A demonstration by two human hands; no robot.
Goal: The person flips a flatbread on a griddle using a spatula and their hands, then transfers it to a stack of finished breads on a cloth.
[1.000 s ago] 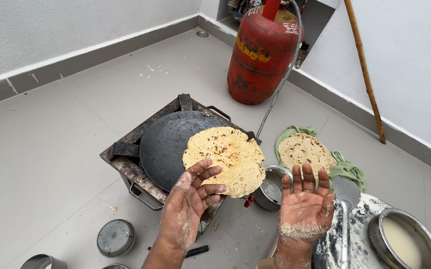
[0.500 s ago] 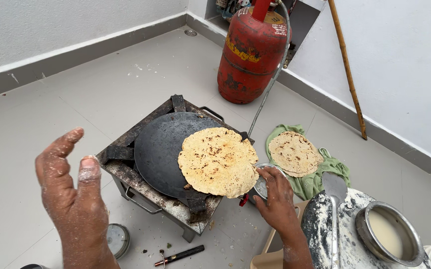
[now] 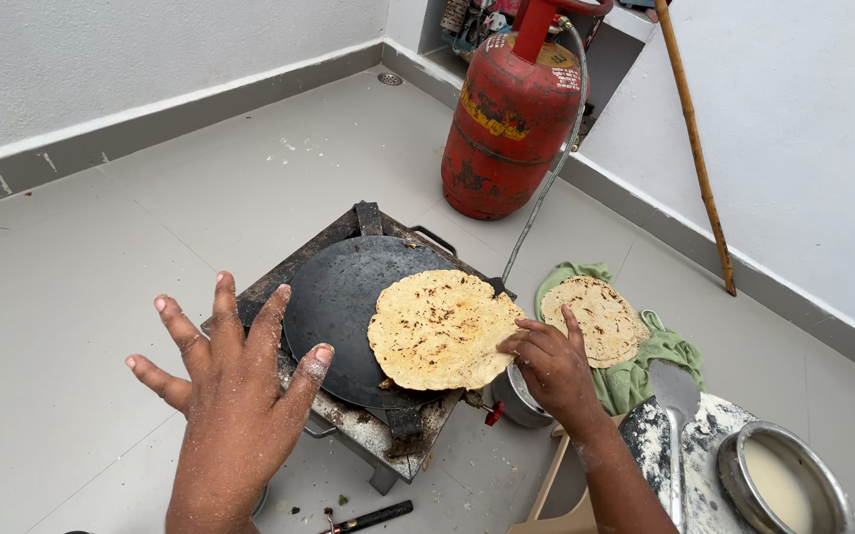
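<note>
the right hand [image 3: 551, 366] has come down onto the near edge of the flatbread [image 3: 442, 329], fingertips pinching it — it lies half off the dark griddle [image 3: 338, 307]. the left hand [image 3: 234, 396], floury, has swung back and hovers spread and empty beside the stove [image 3: 388, 435] — a turn looks underway

floor [image 3: 101, 257]: grey tiles | walls [image 3: 101, 59]: white, textured | skirting [image 3: 200, 109]: grey | light: even daylight

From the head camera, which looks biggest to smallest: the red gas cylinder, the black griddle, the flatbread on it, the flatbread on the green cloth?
1. Red gas cylinder, though it stands farther off.
2. Black griddle, close to the cylinder, so that order is unsure.
3. Flatbread on the griddle.
4. Flatbread on the green cloth.
</note>
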